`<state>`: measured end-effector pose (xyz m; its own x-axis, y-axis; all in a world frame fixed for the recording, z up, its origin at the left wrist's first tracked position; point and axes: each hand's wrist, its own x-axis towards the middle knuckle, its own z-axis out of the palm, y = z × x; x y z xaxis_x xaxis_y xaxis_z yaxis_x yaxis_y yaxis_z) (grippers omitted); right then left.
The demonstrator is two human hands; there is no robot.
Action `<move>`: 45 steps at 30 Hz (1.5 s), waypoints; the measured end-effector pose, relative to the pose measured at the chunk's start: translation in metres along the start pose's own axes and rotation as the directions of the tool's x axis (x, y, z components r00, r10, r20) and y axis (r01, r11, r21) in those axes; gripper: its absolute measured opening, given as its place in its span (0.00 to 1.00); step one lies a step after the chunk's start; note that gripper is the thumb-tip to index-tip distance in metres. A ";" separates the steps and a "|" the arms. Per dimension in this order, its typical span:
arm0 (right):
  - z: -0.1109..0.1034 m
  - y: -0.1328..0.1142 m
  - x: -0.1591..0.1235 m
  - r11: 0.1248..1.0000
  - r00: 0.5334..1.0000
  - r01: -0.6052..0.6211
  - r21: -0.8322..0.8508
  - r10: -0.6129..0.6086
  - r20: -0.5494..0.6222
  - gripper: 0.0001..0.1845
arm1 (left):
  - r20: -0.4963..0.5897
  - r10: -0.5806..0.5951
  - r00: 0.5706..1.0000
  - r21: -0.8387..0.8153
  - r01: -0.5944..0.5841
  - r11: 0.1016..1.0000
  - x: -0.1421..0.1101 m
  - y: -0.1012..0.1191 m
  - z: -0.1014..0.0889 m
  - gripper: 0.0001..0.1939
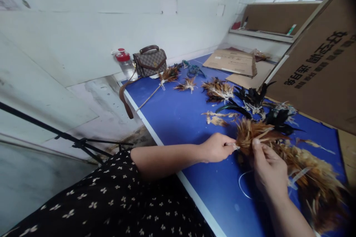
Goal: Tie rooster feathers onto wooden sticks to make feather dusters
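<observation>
My left hand (217,147) is closed in a pinch on the pale tied end of a brown feather bunch (245,135), just above the blue table (178,113). At the bunch's right side my right hand (269,163) has thumb and fingers pressed together on its feathers. Directly beyond my right hand lies a long heap of tan and brown feathers (314,164). Black feathers (279,118) lie behind the bunch. A thin white loop of cord (243,185) rests on the table below my hands.
More feather bunches (218,90) lie farther back. A handbag (150,62) and a red-lidded bottle (125,63) stand at the far left corner. A large cardboard sheet (319,59) rises along the right side; flat cardboard (229,63) lies at the back. A black tripod (80,142) stands left.
</observation>
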<state>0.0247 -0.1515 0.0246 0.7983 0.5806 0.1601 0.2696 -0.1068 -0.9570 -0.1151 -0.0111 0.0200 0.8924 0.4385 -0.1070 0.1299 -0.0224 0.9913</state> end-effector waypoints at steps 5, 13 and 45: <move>0.003 -0.002 -0.004 0.937 0.994 -0.103 0.333 0.083 0.076 0.32 | 0.008 -0.174 0.985 -0.403 0.163 0.901 0.005 0.013 -0.005 0.12; 0.004 0.001 -0.011 0.957 0.990 -0.061 0.283 0.022 0.140 0.28 | 0.023 -0.039 0.999 -0.602 0.045 0.797 0.005 0.016 -0.003 0.19; 0.016 0.028 -0.015 0.993 0.989 -0.007 0.116 -0.011 0.149 0.32 | 0.134 0.049 0.990 -0.663 0.053 0.746 -0.012 0.035 0.000 0.29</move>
<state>0.0118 -0.1501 -0.0084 0.7058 0.6959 0.1326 0.2002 -0.0164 -0.9796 -0.1210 -0.0174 0.0558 0.9477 0.3121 -0.0674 -0.1426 0.6024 0.7853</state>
